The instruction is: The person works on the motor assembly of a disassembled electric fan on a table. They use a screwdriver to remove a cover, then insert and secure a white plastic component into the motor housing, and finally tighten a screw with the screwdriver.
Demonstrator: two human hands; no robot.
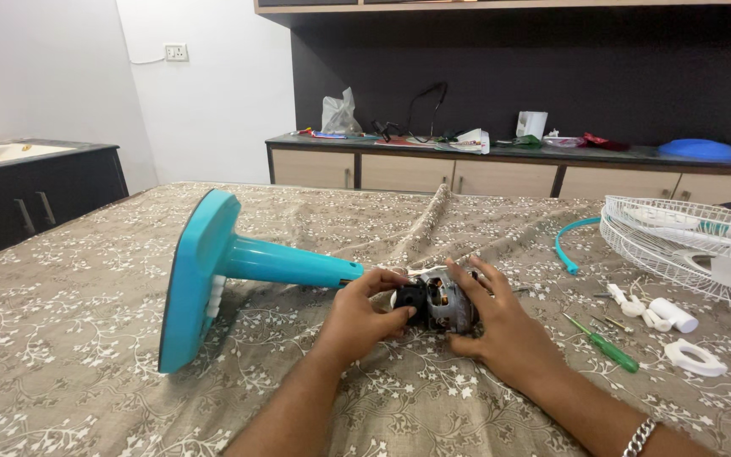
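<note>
Nearest to us, our two forearms come in from the bottom edge and meet over the flowered bedspread [86, 338], which covers a bed rather than a tabletop. Our left hand [357, 322] is curled, thumb and forefinger pinched on the black part at the front of the fan motor [442, 303]. Our right hand [501, 326] is spread wider, fingers fanned over the top and far side of the motor and thumb below, cradling rather than clamping.

The motor lies right between the two grips, touching both. Its long axis carries on into the turquoise fan stand [294, 261], which lies on its side and runs away to our left, ending in the broad base [192, 279] tipped up on edge. So the weight and length all lie leftward of the hands.

To the right the bed is busier: a green screwdriver [607, 343] just beside the right wrist, white plastic parts [674, 315] and a white ring [695, 357] beyond, then the white wire fan guard [678, 245] near the right edge. Open cloth lies in front of us and to the left.

Far off stands a cluttered counter [501, 156].
</note>
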